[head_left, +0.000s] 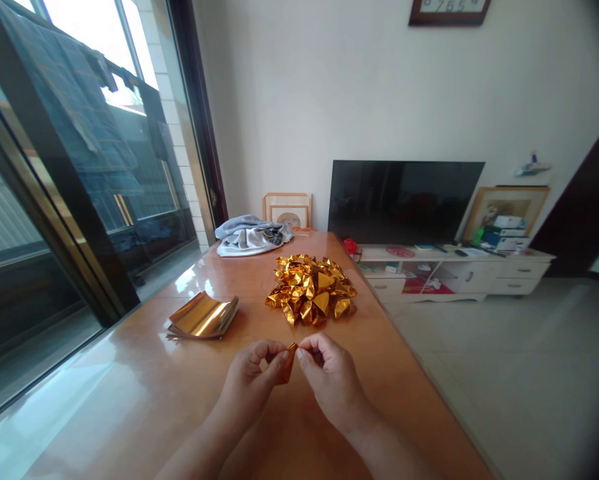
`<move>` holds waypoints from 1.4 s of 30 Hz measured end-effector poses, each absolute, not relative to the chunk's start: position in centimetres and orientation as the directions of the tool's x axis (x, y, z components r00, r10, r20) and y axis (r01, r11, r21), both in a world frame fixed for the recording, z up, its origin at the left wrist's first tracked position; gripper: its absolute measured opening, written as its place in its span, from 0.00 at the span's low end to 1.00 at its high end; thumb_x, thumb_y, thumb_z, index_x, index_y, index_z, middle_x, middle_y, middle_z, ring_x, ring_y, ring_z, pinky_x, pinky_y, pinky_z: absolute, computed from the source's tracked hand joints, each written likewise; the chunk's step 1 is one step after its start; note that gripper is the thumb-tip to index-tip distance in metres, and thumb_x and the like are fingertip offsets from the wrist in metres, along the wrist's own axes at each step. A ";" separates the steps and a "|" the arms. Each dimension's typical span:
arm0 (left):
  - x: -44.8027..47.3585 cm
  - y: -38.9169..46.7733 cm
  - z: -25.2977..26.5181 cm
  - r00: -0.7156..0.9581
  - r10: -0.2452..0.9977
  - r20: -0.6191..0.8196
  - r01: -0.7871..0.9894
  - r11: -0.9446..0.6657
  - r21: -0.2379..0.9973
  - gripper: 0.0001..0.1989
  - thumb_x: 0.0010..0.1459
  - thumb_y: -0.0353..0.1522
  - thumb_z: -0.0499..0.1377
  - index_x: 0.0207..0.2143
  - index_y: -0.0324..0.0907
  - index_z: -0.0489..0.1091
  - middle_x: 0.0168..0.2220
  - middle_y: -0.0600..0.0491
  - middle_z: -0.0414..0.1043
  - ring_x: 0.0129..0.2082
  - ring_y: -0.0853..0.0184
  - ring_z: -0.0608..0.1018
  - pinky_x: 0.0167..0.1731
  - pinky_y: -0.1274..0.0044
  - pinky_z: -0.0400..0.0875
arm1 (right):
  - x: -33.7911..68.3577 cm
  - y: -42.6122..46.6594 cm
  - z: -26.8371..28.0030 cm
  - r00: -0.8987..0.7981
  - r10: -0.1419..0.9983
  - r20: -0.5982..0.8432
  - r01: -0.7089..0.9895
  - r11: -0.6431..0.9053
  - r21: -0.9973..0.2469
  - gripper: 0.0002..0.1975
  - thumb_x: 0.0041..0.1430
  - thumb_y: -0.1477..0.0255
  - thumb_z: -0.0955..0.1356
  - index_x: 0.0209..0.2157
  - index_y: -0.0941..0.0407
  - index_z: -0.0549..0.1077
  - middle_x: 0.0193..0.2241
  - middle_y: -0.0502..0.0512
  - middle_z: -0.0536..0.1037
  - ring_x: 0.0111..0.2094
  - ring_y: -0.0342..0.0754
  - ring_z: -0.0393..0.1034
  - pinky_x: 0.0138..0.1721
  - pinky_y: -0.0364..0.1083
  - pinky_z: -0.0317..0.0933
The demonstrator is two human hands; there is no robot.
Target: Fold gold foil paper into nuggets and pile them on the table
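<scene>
Between my two hands, just above the wooden table (169, 407), is a small folded piece of gold foil paper (286, 371). My left hand (256, 370) pinches it along its left side with thumb and fingers. At the foil's upper right corner, my right hand (329, 370) has thumb and forefinger pressed together on it. Beyond my hands lies a heap of folded gold foil pieces (312, 287), shiny and pointed. To the left rests a stack of flat gold foil sheets (204, 317), slightly curled.
A grey cloth bundle (252, 237) and a framed picture (288, 208) are at the table's far end. Past its right edge, a television (404, 203) stands on a low white cabinet (514, 270). A glass sliding door (79, 167) runs along the left.
</scene>
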State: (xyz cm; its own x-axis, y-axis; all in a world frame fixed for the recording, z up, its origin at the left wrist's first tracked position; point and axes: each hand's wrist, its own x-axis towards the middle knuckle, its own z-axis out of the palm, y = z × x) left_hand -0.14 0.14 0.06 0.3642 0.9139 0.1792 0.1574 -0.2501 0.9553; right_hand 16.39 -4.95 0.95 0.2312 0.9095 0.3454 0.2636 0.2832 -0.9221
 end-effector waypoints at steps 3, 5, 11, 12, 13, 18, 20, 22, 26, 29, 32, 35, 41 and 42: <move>-0.2 0.1 0.5 0.356 0.926 0.125 0.116 -0.176 0.977 0.16 0.59 0.44 0.63 0.34 0.38 0.75 0.28 0.52 0.73 0.28 0.69 0.72 0.28 0.79 0.68 | 16.7 -4.9 1.0 0.248 0.927 0.281 0.195 0.236 -0.952 0.05 0.61 0.70 0.67 0.33 0.55 0.73 0.25 0.48 0.72 0.27 0.44 0.64 0.28 0.42 0.59; -0.2 0.1 0.8 0.371 0.924 0.096 0.093 -0.139 0.986 0.17 0.59 0.44 0.64 0.35 0.37 0.75 0.28 0.52 0.72 0.27 0.70 0.71 0.27 0.80 0.67 | 16.8 -5.0 1.1 0.249 0.936 0.251 0.168 0.213 -0.962 0.05 0.61 0.69 0.67 0.33 0.55 0.72 0.25 0.47 0.71 0.26 0.44 0.62 0.27 0.41 0.58; 0.0 0.0 0.9 0.358 0.924 0.136 0.108 -0.186 0.977 0.16 0.59 0.43 0.63 0.34 0.37 0.75 0.29 0.50 0.74 0.30 0.68 0.74 0.31 0.77 0.71 | 16.5 -5.2 1.5 0.251 0.912 0.324 0.240 0.266 -0.934 0.05 0.60 0.70 0.67 0.31 0.55 0.72 0.26 0.48 0.73 0.27 0.44 0.65 0.28 0.41 0.60; 0.1 -0.1 0.8 0.362 0.920 0.147 0.098 -0.195 0.976 0.16 0.59 0.43 0.63 0.34 0.37 0.75 0.29 0.50 0.74 0.30 0.67 0.75 0.32 0.77 0.72 | 16.4 -5.2 1.5 0.243 0.909 0.339 0.260 0.275 -0.926 0.05 0.60 0.71 0.67 0.31 0.55 0.73 0.26 0.48 0.74 0.27 0.44 0.66 0.29 0.41 0.61; 0.1 -0.1 0.7 0.370 0.916 0.156 0.086 -0.201 0.976 0.16 0.60 0.43 0.63 0.34 0.38 0.74 0.28 0.51 0.74 0.30 0.67 0.75 0.33 0.76 0.73 | 16.3 -5.2 1.5 0.237 0.906 0.349 0.280 0.281 -0.918 0.04 0.60 0.71 0.67 0.31 0.55 0.73 0.26 0.49 0.74 0.28 0.44 0.67 0.29 0.42 0.61; 0.1 -0.1 0.2 0.387 0.901 0.194 0.109 -0.254 0.961 0.16 0.61 0.44 0.61 0.33 0.39 0.73 0.28 0.52 0.73 0.30 0.66 0.75 0.33 0.75 0.74 | 16.1 -5.1 0.8 0.241 0.897 0.371 0.340 0.280 -0.898 0.04 0.60 0.70 0.68 0.32 0.55 0.74 0.29 0.50 0.77 0.29 0.45 0.70 0.31 0.42 0.63; 0.0 -0.1 0.2 0.390 0.897 0.206 0.148 -0.282 0.948 0.16 0.62 0.44 0.60 0.32 0.39 0.73 0.28 0.51 0.74 0.30 0.66 0.76 0.33 0.75 0.74 | 16.1 -5.0 0.5 0.243 0.894 0.376 0.345 0.283 -0.895 0.04 0.60 0.70 0.68 0.33 0.55 0.74 0.30 0.50 0.77 0.29 0.45 0.71 0.32 0.42 0.64; 0.0 -0.1 0.3 0.391 0.894 0.220 0.182 -0.309 0.933 0.16 0.62 0.44 0.60 0.32 0.40 0.74 0.28 0.51 0.74 0.31 0.66 0.76 0.33 0.76 0.74 | 16.1 -5.0 0.3 0.245 0.891 0.382 0.357 0.284 -0.890 0.04 0.60 0.70 0.68 0.33 0.55 0.75 0.30 0.50 0.78 0.30 0.45 0.71 0.32 0.43 0.64; 0.0 -0.3 0.5 0.388 0.882 0.266 0.240 -0.375 0.895 0.14 0.62 0.42 0.60 0.32 0.41 0.75 0.28 0.51 0.75 0.32 0.65 0.76 0.34 0.76 0.72 | 16.1 -4.9 0.3 0.251 0.884 0.394 0.383 0.283 -0.879 0.04 0.60 0.71 0.68 0.32 0.54 0.74 0.30 0.51 0.78 0.30 0.46 0.72 0.32 0.43 0.64; 0.1 -0.5 0.9 0.375 0.878 0.299 0.283 -0.416 0.864 0.13 0.61 0.41 0.61 0.29 0.42 0.76 0.28 0.51 0.75 0.32 0.64 0.76 0.34 0.76 0.70 | 16.1 -4.9 0.4 0.258 0.885 0.388 0.397 0.269 -0.877 0.04 0.60 0.71 0.68 0.31 0.54 0.74 0.29 0.51 0.78 0.30 0.46 0.71 0.32 0.44 0.63; 0.2 -0.6 1.4 0.367 0.865 0.342 0.339 -0.467 0.817 0.12 0.60 0.39 0.61 0.27 0.43 0.76 0.28 0.51 0.76 0.33 0.63 0.76 0.34 0.76 0.68 | 16.1 -5.0 0.7 0.272 0.890 0.365 0.378 0.250 -0.891 0.05 0.60 0.71 0.68 0.30 0.55 0.74 0.28 0.51 0.77 0.30 0.46 0.70 0.32 0.44 0.62; 0.3 -0.5 1.5 0.377 0.836 0.399 0.408 -0.537 0.738 0.11 0.61 0.38 0.61 0.27 0.44 0.75 0.28 0.52 0.76 0.33 0.63 0.76 0.36 0.74 0.65 | 16.1 -5.0 0.8 0.281 0.904 0.322 0.315 0.230 -0.921 0.06 0.59 0.70 0.68 0.29 0.55 0.74 0.26 0.50 0.77 0.28 0.46 0.69 0.30 0.43 0.61; 0.1 -0.5 1.3 0.432 0.778 0.456 0.555 -0.628 0.546 0.11 0.64 0.38 0.58 0.31 0.45 0.76 0.30 0.53 0.77 0.34 0.63 0.75 0.40 0.72 0.60 | 16.0 -4.8 0.7 0.297 0.919 0.258 0.239 0.190 -0.952 0.07 0.57 0.69 0.69 0.27 0.55 0.72 0.23 0.49 0.74 0.26 0.45 0.65 0.27 0.42 0.57; 0.1 -0.5 1.2 0.438 0.772 0.460 0.572 -0.634 0.520 0.11 0.64 0.38 0.58 0.32 0.45 0.76 0.30 0.53 0.77 0.34 0.63 0.75 0.40 0.72 0.59 | 16.0 -4.8 0.7 0.299 0.920 0.253 0.240 0.184 -0.953 0.07 0.57 0.69 0.69 0.27 0.55 0.72 0.23 0.49 0.74 0.26 0.45 0.65 0.27 0.42 0.57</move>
